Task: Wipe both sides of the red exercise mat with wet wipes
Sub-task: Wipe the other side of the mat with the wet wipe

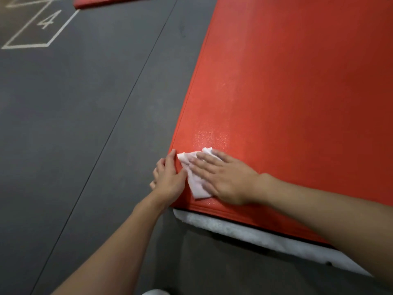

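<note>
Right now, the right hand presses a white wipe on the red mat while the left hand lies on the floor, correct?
Not quite: the head view shows the left hand gripping the edge of the red mat, not lying on the floor. The right hand does press the white wipe on the mat.

**Entry 1 of 1: floor marking**

- Text: the numeral "4" (47,19), a single character.
- Carrier: painted in thin pale strokes straight onto the dark grey floor (95,103).
- Position: about 10 o'clock in the view, towards the far left corner.
- Orientation: it reads tilted, with its top leaning towards 1 o'clock.
- Surround: it sits near the middle of a painted box (27,46), a slanted 4-sided frame of pale lines in the same paint.
- Legibility: readable in full, though small and a little soft.
</note>
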`<state>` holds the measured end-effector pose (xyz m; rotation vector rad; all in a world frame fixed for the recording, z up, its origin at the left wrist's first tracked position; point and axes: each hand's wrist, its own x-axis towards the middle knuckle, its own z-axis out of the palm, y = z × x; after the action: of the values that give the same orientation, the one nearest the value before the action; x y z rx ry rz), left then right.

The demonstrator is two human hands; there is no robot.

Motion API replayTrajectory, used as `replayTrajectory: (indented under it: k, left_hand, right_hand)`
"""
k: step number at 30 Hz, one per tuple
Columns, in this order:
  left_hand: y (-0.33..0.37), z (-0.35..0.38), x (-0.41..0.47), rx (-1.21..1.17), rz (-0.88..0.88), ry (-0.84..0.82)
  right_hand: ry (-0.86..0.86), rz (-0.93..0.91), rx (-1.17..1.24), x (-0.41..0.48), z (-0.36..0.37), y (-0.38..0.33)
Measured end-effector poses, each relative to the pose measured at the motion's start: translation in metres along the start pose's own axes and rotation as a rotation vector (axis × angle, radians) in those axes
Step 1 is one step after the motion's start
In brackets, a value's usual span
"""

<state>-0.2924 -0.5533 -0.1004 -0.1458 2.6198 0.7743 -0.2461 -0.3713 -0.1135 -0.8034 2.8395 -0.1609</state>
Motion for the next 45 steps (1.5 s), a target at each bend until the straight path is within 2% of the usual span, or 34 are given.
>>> replayTrajectory:
  k: [3,4,5,8,9,12,14,15,17,18,19,22,23,26,27,28,31,32,35,36,37,40,41,44,45]
  left_hand:
    - [-0.004,-0.002,0.001,0.043,0.044,-0.032]
    - [-0.005,-0.003,0.001,0.034,0.048,-0.051]
    - [-0.006,-0.004,0.002,0.020,0.049,-0.067]
    - [-0.006,-0.005,0.002,0.018,0.060,-0.094]
    - [-0.006,-0.005,0.002,0.043,0.064,-0.096]
    - [-0.007,-0.005,0.002,0.059,0.061,-0.091]
    - [-0.008,-0.003,0.002,0.059,0.063,-0.084]
    - [-0.008,-0.002,0.001,0.092,0.071,-0.075]
    - [-0.007,-0.001,0.001,0.162,0.072,-0.060]
    - [-0.006,0.000,0.001,0.187,0.066,-0.059]
    - [-0.004,0.000,0.002,0.214,0.064,-0.057]
    - [0.004,0.002,0.001,0.334,0.150,-0.019]
    - [0.007,0.003,0.001,0.382,0.217,0.005]
    - [0.019,0.002,0.002,0.465,0.381,-0.002]
    - [0.022,0.001,0.002,0.490,0.387,-0.041]
    - [0.026,0.001,0.002,0.521,0.374,-0.092]
    - [0.032,0.000,-0.001,0.602,0.305,-0.270]
    - [0.034,0.000,-0.001,0.618,0.290,-0.306]
    - [0.038,0.003,-0.003,0.641,0.283,-0.324]
    - [0.038,0.004,-0.005,0.652,0.280,-0.322]
    - [0.039,0.006,-0.007,0.666,0.277,-0.323]
    - [0.043,0.007,-0.009,0.688,0.251,-0.350]
    - [0.045,0.007,-0.009,0.682,0.237,-0.362]
    - [0.052,0.008,-0.007,0.660,0.221,-0.382]
    - [0.054,0.009,-0.008,0.656,0.222,-0.383]
  right_hand:
    - [-0.010,0.351,0.029,0.011,-0.016,0.033]
    - [-0.002,0.408,0.035,0.011,-0.016,0.031]
    - [0.026,0.385,0.036,0.009,-0.010,0.021]
    - [0.005,0.061,-0.005,-0.013,0.003,-0.012]
    - [-0.004,0.047,0.016,-0.016,0.001,-0.005]
    - [0.001,0.341,0.040,-0.006,-0.012,0.030]
    - [0.023,0.396,0.052,-0.005,-0.008,0.023]
    - [0.048,0.311,0.048,-0.008,-0.001,0.011]
    - [-0.007,0.075,-0.015,-0.023,0.008,-0.004]
    - [-0.017,0.045,-0.016,-0.028,0.006,0.005]
    - [-0.017,0.101,-0.016,-0.027,0.004,0.019]
    - [-0.007,0.464,0.015,-0.024,-0.009,0.050]
    - [0.014,0.462,0.023,-0.025,-0.006,0.045]
    - [-0.009,0.113,-0.037,-0.044,0.011,0.012]
    - [-0.027,0.068,-0.028,-0.051,0.010,0.015]
    - [-0.028,0.110,-0.010,-0.052,0.006,0.027]
    - [-0.013,0.411,0.022,-0.047,-0.007,0.045]
    - [0.009,0.409,0.033,-0.046,-0.004,0.039]
    - [-0.029,0.086,-0.019,-0.060,0.012,0.007]
    - [-0.047,0.047,-0.026,-0.067,0.010,0.013]
    - [-0.050,0.098,-0.029,-0.069,0.007,0.026]
    - [-0.036,0.453,-0.009,-0.069,-0.006,0.050]
    - [-0.014,0.458,0.011,-0.069,-0.002,0.043]
    - [-0.015,0.150,-0.009,-0.084,0.016,0.010]
    - [-0.028,0.105,-0.009,-0.090,0.015,0.015]
